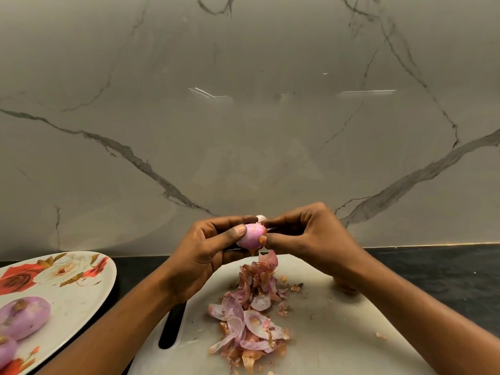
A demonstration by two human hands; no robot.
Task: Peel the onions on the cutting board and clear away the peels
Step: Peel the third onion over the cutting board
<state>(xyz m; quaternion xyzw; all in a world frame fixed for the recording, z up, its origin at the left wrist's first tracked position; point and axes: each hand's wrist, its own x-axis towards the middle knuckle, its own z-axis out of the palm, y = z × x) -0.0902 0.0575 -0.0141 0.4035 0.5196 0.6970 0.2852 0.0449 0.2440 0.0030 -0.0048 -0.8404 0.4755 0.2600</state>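
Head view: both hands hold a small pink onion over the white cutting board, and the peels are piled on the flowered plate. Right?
Not quite. The head view shows the pink and brown onion peels piled on the white cutting board, not the flowered plate. The left hand and right hand do hold the small pink onion over the board.

Dark countertop (446,272) bears a white cutting board (338,334) and floral plate (75,301).

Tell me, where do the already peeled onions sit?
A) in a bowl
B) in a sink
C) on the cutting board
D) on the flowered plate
D: two peeled onions lie on the flowered plate at the left; the board holds a heap of peels.
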